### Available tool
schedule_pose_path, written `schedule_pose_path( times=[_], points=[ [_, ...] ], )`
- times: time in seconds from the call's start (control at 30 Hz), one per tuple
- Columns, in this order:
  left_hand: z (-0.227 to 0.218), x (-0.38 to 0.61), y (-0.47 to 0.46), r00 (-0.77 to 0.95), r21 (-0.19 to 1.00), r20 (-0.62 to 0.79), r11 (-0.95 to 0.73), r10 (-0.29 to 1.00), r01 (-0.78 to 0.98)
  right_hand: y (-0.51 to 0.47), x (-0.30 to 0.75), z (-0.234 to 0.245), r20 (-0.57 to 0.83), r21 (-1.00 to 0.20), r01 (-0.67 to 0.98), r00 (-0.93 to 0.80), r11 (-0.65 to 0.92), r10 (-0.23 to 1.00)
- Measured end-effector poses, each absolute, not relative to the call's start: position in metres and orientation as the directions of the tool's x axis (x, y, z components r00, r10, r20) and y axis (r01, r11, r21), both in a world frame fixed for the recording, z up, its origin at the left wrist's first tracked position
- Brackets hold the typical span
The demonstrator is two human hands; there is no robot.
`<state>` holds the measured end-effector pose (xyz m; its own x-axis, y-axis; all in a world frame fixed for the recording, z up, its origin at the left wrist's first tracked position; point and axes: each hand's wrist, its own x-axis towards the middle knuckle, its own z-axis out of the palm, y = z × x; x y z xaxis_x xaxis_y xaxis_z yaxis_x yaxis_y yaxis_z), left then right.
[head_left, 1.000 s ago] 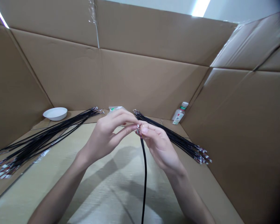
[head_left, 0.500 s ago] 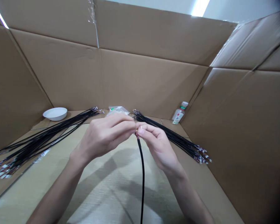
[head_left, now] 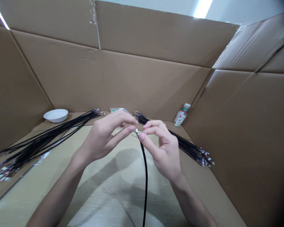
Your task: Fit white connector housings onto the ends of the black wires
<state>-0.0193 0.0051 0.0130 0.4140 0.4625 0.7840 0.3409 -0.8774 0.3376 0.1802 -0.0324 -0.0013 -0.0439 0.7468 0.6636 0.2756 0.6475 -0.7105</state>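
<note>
A single black cable [head_left: 145, 176] rises from the bottom edge up to my two hands, which meet above the cardboard surface. My right hand [head_left: 164, 149] pinches the cable's upper end between thumb and forefinger. My left hand [head_left: 106, 137] has its fingertips closed on the small metal tip at that same end. The tip itself is tiny and mostly hidden by my fingers.
One bundle of black cables [head_left: 38, 142] lies at the left, a second bundle [head_left: 180, 142] at the right behind my right hand. A white bowl [head_left: 56, 115], a clear plastic bag [head_left: 119, 110] and a small bottle [head_left: 182, 115] stand at the back. Cardboard walls [head_left: 144, 82] enclose everything.
Both hands stayed at the cable's end. My right fingers have shifted and lifted slightly, and the small pale tip shows between the fingertips again.
</note>
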Motion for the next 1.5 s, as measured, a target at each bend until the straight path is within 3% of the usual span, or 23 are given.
schedule_pose_path(
  times=[0.1,0.27,0.4,0.53,0.73,0.87,1.5],
  points=[
    [0.016,-0.02,0.006,0.394,0.545,0.69,-0.794,0.607,0.268,-0.029,0.185,0.001,0.589,-0.787,0.158,-0.093,0.596,0.803],
    [0.022,-0.023,0.004,0.531,0.674,0.496,-0.69,0.687,0.263,-0.026,0.189,0.003,0.499,-0.856,0.038,-0.194,0.515,0.845],
    [0.023,-0.021,0.004,0.51,0.85,0.335,-0.488,0.792,0.198,-0.027,0.189,0.004,0.449,-0.883,0.036,-0.224,0.468,0.865],
    [0.016,-0.007,0.006,0.433,0.954,0.246,-0.294,0.867,0.048,-0.033,0.19,0.007,0.5,-0.836,0.139,-0.204,0.531,0.841],
    [0.003,0.015,0.005,0.411,0.983,0.127,-0.059,0.903,-0.174,-0.043,0.194,0.013,0.57,-0.745,0.321,-0.149,0.585,0.808],
    [0.0,0.019,0.003,0.384,0.976,0.091,-0.005,0.919,-0.219,-0.04,0.195,0.013,0.569,-0.741,0.352,-0.124,0.572,0.813],
    [0.002,0.022,-0.003,0.339,0.965,0.118,-0.027,0.934,-0.262,-0.021,0.204,0.009,0.409,-0.902,0.028,-0.26,0.43,0.875]
  ],
)
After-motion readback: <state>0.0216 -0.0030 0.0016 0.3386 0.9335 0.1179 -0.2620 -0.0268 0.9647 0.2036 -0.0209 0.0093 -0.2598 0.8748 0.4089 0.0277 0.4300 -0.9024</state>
